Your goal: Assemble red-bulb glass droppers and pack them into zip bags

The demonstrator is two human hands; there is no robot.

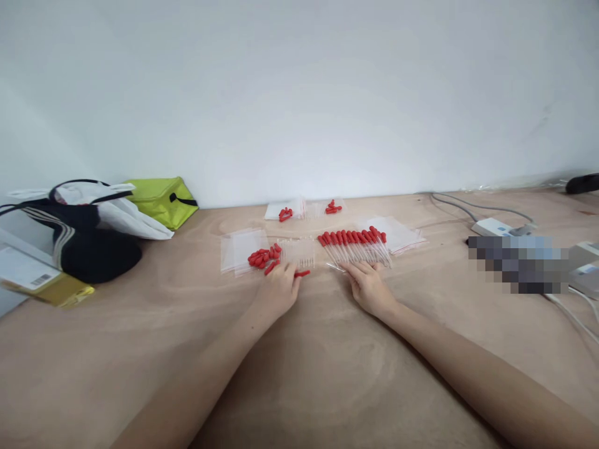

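My left hand rests on the wooden table, fingers curled on a loose red rubber bulb beside a pile of red bulbs. My right hand lies with fingers stretched toward the tips of a row of glass droppers with red bulbs. A bunch of bare glass tubes lies between the two groups. Clear plastic bags lie under and left of the bulb pile.
More clear bags lie to the right of the row, and two bagged sets sit by the wall. A black and white bag, a green pouch and a yellow box stand left. Cables and a power strip lie right.
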